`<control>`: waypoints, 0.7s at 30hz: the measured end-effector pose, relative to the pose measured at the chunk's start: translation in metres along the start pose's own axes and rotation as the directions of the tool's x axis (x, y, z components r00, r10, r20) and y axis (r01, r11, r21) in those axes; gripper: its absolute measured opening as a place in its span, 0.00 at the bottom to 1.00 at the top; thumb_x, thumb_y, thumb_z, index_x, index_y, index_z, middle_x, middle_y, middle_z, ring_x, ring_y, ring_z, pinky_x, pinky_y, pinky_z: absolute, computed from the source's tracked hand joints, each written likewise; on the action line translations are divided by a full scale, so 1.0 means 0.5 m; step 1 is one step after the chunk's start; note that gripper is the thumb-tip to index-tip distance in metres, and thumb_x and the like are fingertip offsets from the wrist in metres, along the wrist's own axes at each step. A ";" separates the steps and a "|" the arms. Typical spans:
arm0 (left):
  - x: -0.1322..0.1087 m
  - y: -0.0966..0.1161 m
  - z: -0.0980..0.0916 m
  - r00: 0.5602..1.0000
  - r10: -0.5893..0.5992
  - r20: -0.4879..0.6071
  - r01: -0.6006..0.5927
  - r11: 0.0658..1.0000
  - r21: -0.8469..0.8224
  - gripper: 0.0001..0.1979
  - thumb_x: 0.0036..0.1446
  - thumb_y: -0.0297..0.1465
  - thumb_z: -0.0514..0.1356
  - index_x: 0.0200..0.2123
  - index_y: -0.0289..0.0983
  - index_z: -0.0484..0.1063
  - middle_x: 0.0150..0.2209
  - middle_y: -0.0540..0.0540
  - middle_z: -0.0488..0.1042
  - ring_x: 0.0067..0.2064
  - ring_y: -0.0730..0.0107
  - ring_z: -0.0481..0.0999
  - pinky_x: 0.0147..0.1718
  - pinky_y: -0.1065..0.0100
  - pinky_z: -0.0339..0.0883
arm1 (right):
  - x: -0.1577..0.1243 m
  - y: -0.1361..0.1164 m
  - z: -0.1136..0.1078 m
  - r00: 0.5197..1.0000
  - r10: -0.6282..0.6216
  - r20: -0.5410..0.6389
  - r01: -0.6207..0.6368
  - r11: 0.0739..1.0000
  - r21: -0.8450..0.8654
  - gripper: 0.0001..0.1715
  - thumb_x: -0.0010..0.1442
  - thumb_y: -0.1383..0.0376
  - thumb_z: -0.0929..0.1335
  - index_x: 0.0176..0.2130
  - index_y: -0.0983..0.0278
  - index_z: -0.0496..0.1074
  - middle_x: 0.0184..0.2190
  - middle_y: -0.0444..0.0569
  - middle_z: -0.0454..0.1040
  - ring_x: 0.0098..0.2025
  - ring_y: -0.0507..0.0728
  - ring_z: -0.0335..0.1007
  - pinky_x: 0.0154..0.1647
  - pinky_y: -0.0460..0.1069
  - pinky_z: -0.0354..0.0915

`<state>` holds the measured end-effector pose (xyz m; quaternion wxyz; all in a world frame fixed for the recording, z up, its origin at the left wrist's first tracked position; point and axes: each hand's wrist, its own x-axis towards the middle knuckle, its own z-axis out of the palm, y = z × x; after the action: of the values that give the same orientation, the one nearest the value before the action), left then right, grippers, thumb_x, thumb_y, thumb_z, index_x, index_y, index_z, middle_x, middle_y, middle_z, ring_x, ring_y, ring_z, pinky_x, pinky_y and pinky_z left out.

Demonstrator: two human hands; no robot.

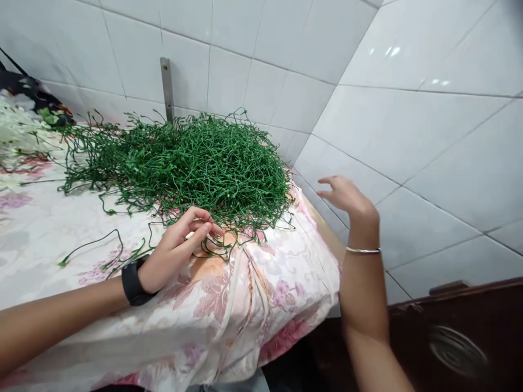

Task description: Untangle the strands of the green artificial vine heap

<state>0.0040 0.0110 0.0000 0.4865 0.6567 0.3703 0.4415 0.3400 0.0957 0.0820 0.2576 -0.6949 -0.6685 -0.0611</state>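
A big tangled heap of thin green artificial flower stems (pixel 216 163) lies on a flowered cloth (pixel 286 261). At its near edge is my left hand (pixel 183 239), wearing a black wrist band. Its thumb and forefinger are pinched together, with a thin dark green stem at the fingertips; the fingers hide part of it. A few loose stems (pixel 93 239) lie on the cloth left of this hand. My right hand (pixel 347 198), with a silver bangle at the wrist, is raised beyond the right edge of the table. Its fingers are apart and hold nothing.
White artificial flowers (pixel 20 128) and a dark bag (pixel 35 92) lie at the far left. White tiled walls (pixel 253 49) meet in a corner behind. A metal bracket (pixel 166 87) stands against the wall. Dark brown furniture (pixel 429 337) is at the lower right.
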 end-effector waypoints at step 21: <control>-0.003 0.051 -0.031 0.780 0.569 -0.260 -0.515 0.820 0.251 0.18 0.49 0.29 0.59 0.45 0.41 0.61 0.49 0.43 0.62 0.51 0.62 0.61 0.44 0.62 0.61 | -0.059 -0.369 -0.008 0.398 -0.915 -0.058 0.917 0.396 0.053 0.12 0.59 0.71 0.57 0.33 0.67 0.68 0.29 0.48 0.69 0.31 0.50 0.61 0.35 0.47 0.58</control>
<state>-0.0098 0.0082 0.0267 0.2143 0.6922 0.2751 0.6319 0.1612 0.0626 0.1240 0.2147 -0.2034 -0.9394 -0.1735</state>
